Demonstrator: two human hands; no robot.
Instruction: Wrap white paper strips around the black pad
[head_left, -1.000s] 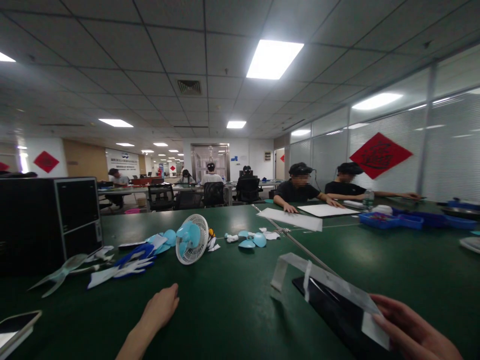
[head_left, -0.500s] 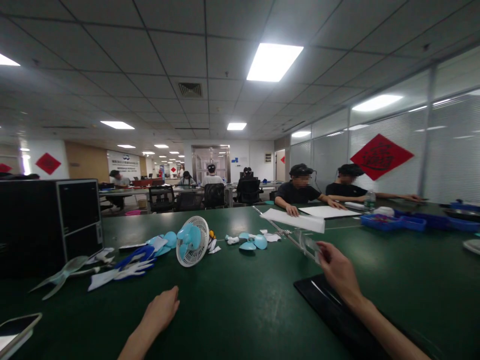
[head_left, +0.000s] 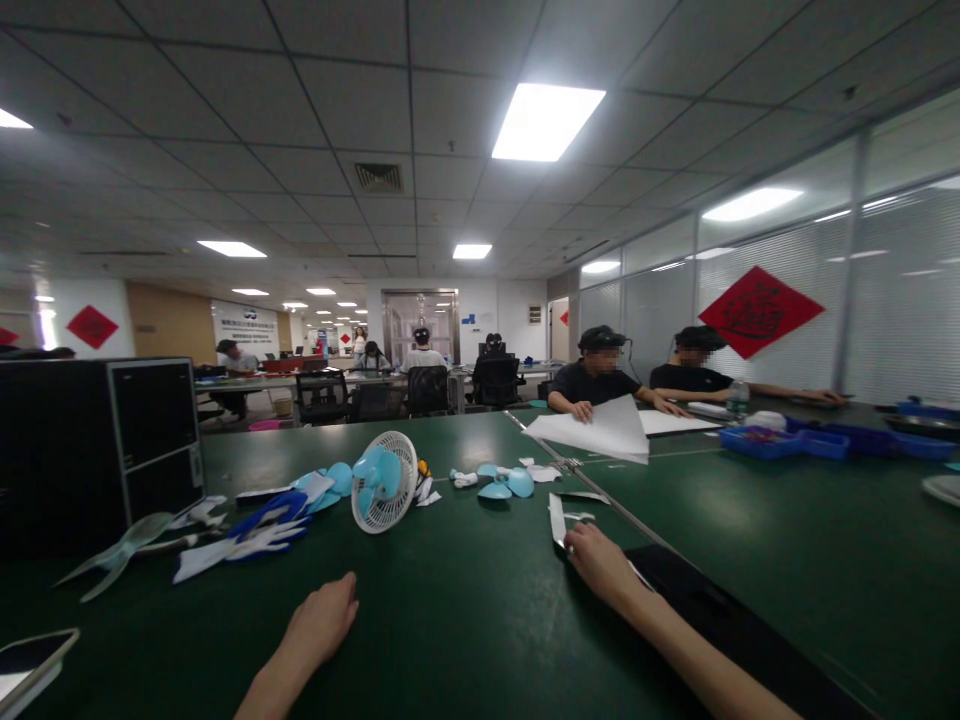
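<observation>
My left hand [head_left: 321, 625] rests on the green table [head_left: 450, 600] at lower left, its fingers curled in with nothing showing in them. Farther right, my right hand [head_left: 600, 562] pinches the near end of a thin pale strip [head_left: 556, 520], like stiff paper or plastic; its exact kind is unclear. Small white scraps [head_left: 579, 516] lie beside the strip. Under my right forearm is a flat black item [head_left: 697, 590]. Beyond my left hand stands a small white fan with light-blue blades [head_left: 385, 482].
Blue-and-white gloves [head_left: 262, 530], loose light-blue fan blades [head_left: 506, 484] and a black computer case [head_left: 157, 430] stand or lie leftward and ahead. A phone [head_left: 34, 665] is at lower left. Across the table, a co-worker [head_left: 600, 380] handles white sheets [head_left: 592, 430]; blue trays [head_left: 757, 442] lie right.
My right hand has moved left and lower with the pale strip, away from the metal seam. The co-worker's white sheet has lifted at its right side. My left hand has stayed put.
</observation>
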